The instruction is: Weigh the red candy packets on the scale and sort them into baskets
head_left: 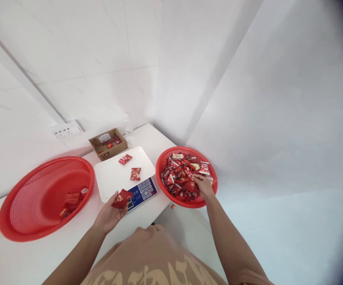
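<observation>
My left hand [112, 213] holds a red packet with gold print [122, 198] between thumb and fingers, above the front edge of a digital scale [108, 176]. Two small red wrapped candies lie on the scale's white pan: one candy [125, 159] towards the back, another candy [135, 174] nearer the keypad [146, 189]. On the right, my right hand [203, 185] reaches into a round red basket [163, 190] heaped with wrapped candies [179, 174]. Its fingertips are closed on a red wrapped candy [190, 183] at the top of the heap.
At the left stands a larger red basket [31, 206], tilted, with a few red packets [72, 201] inside. Behind the scale are a small cardboard box [112, 148] holding red items and a clear plastic bottle [129, 132]. A wall socket [66, 130] sits above the white table [147, 136].
</observation>
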`<state>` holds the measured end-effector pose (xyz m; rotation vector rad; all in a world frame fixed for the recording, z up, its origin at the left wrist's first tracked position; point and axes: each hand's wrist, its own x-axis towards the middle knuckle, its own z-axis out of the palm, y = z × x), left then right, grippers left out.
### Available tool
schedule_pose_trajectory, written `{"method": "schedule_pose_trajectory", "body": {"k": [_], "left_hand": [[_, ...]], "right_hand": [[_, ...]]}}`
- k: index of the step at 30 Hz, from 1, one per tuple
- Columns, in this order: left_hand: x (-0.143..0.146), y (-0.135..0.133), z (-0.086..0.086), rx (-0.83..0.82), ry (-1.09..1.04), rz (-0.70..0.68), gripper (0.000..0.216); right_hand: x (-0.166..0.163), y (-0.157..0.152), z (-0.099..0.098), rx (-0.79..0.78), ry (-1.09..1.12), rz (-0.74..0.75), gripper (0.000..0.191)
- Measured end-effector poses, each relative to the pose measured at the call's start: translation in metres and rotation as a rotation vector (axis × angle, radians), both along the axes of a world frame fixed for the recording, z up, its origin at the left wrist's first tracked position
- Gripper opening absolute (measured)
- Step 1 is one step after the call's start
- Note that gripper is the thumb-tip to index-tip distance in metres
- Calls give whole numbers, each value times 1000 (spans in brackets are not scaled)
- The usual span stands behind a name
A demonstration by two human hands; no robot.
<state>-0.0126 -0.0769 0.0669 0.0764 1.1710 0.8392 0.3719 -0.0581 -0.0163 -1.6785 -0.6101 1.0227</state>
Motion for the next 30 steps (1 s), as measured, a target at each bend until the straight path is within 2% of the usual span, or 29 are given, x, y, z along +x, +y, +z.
{"method": "schedule_pose_trajectory", "body": {"k": [3, 9, 14, 19, 25, 27, 30], "left_hand": [[1, -1, 0, 1, -3, -1, 19], [0, -4, 2, -4, -12, 13, 19], [-2, -8, 0, -12, -3, 22, 20], [-1, -12, -4, -10, -35, 24, 23], [-2, -17, -6, -20, -51, 49, 23], [-4, -19, -6, -18, -50, 64, 22], [-9, -23, -5, -4, -49, 94, 22]], "right_hand": [[-1, 3, 9, 57, 81, -13, 44], [-11, 5, 24, 79, 39, 14, 61], [-38, 14, 42, 114, 218, 85, 67], [-102, 37, 52, 135, 246, 299, 53], [-200, 73, 49, 93, 274, 499, 41], [-222, 84, 46, 116, 215, 529, 43], [-238, 96, 37, 111, 107, 552, 47]]}}
